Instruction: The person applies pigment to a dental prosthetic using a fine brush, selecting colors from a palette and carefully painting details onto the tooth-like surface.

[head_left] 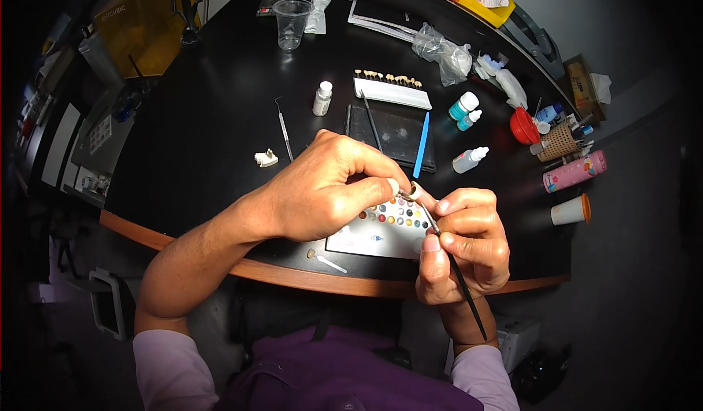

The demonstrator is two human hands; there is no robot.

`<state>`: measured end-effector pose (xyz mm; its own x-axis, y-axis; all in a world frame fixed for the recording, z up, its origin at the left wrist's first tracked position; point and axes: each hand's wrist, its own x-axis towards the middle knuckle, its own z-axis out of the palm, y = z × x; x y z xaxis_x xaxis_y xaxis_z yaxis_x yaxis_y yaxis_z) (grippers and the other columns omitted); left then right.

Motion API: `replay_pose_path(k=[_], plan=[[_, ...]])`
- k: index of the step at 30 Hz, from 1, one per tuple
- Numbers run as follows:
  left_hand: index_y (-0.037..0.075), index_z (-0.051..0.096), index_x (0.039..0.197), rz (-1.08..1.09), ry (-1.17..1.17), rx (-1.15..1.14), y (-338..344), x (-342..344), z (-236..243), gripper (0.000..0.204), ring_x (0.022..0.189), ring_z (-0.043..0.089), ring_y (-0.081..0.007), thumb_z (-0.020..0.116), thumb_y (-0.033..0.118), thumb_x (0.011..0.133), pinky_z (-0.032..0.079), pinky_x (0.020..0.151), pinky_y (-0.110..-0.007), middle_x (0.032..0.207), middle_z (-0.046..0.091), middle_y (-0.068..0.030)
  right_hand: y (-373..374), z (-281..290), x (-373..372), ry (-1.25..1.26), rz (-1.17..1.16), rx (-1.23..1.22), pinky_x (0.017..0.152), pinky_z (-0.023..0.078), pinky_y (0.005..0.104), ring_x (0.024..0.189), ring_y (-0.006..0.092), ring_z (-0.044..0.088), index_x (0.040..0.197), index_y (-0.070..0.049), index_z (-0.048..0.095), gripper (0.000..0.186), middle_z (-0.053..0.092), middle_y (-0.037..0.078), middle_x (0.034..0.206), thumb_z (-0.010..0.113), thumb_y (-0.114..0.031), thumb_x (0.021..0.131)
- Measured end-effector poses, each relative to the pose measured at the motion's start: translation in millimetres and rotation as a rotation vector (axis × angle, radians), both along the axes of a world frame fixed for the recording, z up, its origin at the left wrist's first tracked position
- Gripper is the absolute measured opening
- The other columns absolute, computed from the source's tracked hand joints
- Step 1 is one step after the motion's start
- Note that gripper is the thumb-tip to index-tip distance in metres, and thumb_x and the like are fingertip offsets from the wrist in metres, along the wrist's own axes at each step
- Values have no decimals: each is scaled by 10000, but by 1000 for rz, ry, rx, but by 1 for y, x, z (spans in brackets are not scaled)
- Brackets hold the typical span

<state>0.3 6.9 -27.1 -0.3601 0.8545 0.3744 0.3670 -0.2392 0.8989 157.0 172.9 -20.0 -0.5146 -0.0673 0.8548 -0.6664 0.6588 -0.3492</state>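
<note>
My left hand point(322, 187) is closed, its thumb and forefinger pinching a small tooth-coloured piece point(415, 190) that looks like a dental crown. Fingers cover part of it. A thin black-handled brush point(464, 288) sits in my right hand point(472, 239), gripped between thumb and fingers. Its slim end points up toward the piece; whether the bristles touch it I cannot tell. Both hands meet above a white palette point(355, 241) with several rows of coloured paint dots. Near the palette's left corner lies a small tooth-coloured piece on a white stick point(331, 264).
Beyond the hands are a black tile point(399, 134), a blue stick point(422, 146), another dark brush point(371, 121) and a tooth shade guide point(393, 94). Small bottles point(469, 160) stand to the right, one point(322, 99) to the left. A probe point(285, 134) and dental model point(266, 159) lie left.
</note>
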Motion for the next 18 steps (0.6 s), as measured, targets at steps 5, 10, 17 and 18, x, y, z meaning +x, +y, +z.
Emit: replay_pose_path(k=[5, 10, 17, 18], plan=[[-59, 796, 1071, 12, 26, 16, 1, -1, -3, 264, 709, 732, -156, 641, 123, 958, 520, 627, -303, 864, 796, -192, 0, 1, 1, -27, -5, 17, 815, 693, 444, 934, 288, 666, 955, -26, 576, 258, 633, 130, 898, 730, 92, 784], [-66, 791, 1055, 13, 60, 60, 2, -2, -4, 263, 760, 771, -207, 643, 122, 946, 555, 666, -316, 904, 796, -216, -1, 1, 0, -30, 1, 5, 812, 687, 442, 923, 285, 670, 936, -35, 579, 250, 640, 125, 882, 733, 90, 784], [-32, 804, 1039, 27, 70, 52, -2, 2, 5, 243, 745, 754, -239, 647, 120, 931, 533, 714, -342, 885, 793, -194, -2, -1, 2, -44, 37, -62, 939, 646, 559, 921, 285, 652, 909, -34, 576, 209, 619, 118, 811, 712, 64, 785], [22, 820, 1079, 69, 197, 2, -4, 5, 7, 249, 762, 687, -206, 656, 126, 923, 464, 783, -354, 834, 751, -133, -3, -2, 2, -44, 96, -124, 969, 627, 585, 921, 282, 637, 906, -31, 576, 196, 611, 115, 795, 699, 60, 784]])
